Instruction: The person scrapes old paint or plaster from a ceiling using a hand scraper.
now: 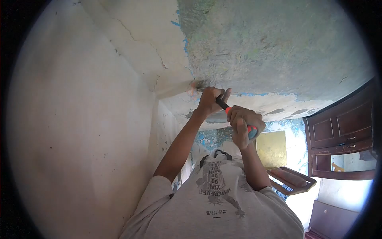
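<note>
My right hand (246, 121) is wrapped round the red and teal handle of a tool (223, 104) with a black shaft. Farther up the same tool, my left hand (210, 100) grips near its front end, with one finger sticking out. The tool's tip is hidden by my left hand. Just beyond that hand is the worn wall surface (238, 51), with exposed greenish-grey plaster, blue paint flecks along its edge and a small reddish, blurred spot (193, 89).
A pale wall (79, 119) fills the left side, with cracked cream paint (139, 40) above. Dark wooden cabinets (342, 127) stand at the right. Below them are a yellow panel (271, 149) and a wooden-framed piece of furniture (292, 180).
</note>
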A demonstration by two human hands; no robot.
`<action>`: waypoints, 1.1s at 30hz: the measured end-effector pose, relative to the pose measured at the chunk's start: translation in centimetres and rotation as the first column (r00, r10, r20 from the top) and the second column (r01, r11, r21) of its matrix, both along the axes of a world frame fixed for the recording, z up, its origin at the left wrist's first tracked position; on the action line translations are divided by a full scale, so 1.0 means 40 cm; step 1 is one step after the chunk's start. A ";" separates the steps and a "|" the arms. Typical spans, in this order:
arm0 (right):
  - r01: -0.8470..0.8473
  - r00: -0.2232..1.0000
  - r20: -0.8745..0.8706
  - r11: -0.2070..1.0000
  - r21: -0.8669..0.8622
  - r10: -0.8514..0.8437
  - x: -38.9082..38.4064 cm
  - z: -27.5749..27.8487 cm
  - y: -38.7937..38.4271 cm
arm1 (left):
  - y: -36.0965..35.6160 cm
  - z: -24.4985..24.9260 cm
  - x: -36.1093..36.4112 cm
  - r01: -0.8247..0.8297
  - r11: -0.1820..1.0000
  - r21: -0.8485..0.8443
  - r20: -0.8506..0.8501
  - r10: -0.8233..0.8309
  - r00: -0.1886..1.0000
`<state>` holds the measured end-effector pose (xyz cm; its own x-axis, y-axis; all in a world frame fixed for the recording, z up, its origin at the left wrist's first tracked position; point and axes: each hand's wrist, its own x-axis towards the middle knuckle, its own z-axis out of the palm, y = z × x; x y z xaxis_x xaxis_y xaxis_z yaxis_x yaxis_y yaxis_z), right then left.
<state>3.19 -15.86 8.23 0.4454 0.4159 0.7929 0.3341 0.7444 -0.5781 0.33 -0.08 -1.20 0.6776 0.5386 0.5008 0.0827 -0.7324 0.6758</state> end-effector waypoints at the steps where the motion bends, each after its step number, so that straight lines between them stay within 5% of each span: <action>1: 0.025 0.999 -0.032 0.999 -0.031 -0.026 -0.001 -0.010 0.000 | -0.001 -0.012 -0.002 0.002 1.000 -0.014 0.011 -0.002 1.000; 7: -0.091 0.993 -0.060 0.983 0.162 0.102 -0.018 0.030 -0.026 | -0.020 0.047 -0.002 0.016 1.000 -0.016 0.003 -0.016 1.000; 14: -0.040 0.999 -0.035 0.934 -0.354 0.030 0.053 -0.033 -0.066 | -0.018 -0.057 -0.021 0.023 0.996 -0.091 -0.157 -0.037 0.987; 17: 0.086 0.991 0.132 0.808 -0.583 -0.011 0.076 -0.005 -0.146 | -0.010 -0.053 -0.034 0.109 0.993 0.050 -0.108 -0.103 0.989; 19: 0.121 0.980 0.191 0.617 -0.778 0.048 0.124 0.023 -0.224 | -0.022 -0.058 -0.035 0.100 0.976 0.192 -0.208 -0.059 0.976; 21: 0.042 0.993 0.099 0.585 -0.810 0.065 0.145 -0.031 -0.274 | -0.048 -0.066 -0.034 0.120 0.956 0.269 -0.278 -0.042 0.960; 24: -0.343 0.934 -0.357 0.356 -0.869 0.028 0.152 -0.099 -0.328 | -0.112 -0.084 -0.028 0.154 0.948 0.278 -0.324 -0.059 0.944; 27: -0.163 0.986 -0.159 0.101 -0.981 0.048 0.145 -0.157 -0.313 | -0.163 -0.103 -0.039 0.141 0.949 0.283 -0.308 -0.050 0.950; 28: -0.127 0.992 -0.126 0.175 -0.976 0.017 0.137 -0.198 -0.303 | -0.177 -0.085 -0.054 0.099 0.974 0.202 -0.309 -0.032 0.950; 31: -0.403 0.910 -0.413 0.295 -0.866 0.030 0.123 -0.243 -0.286 | -0.218 -0.106 -0.081 -0.320 0.944 0.083 0.137 0.307 0.942; 33: -0.420 0.904 -0.421 0.338 -0.842 0.074 0.113 -0.292 -0.269 | -0.223 -0.180 -0.089 -0.347 0.925 -0.154 0.301 0.379 0.875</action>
<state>7.70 -26.61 -3.45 0.2913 0.9174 -0.2713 -0.0567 -0.2665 -0.9622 -3.22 -8.99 -8.40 0.2372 0.7698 0.5925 0.0990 -0.6259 0.7736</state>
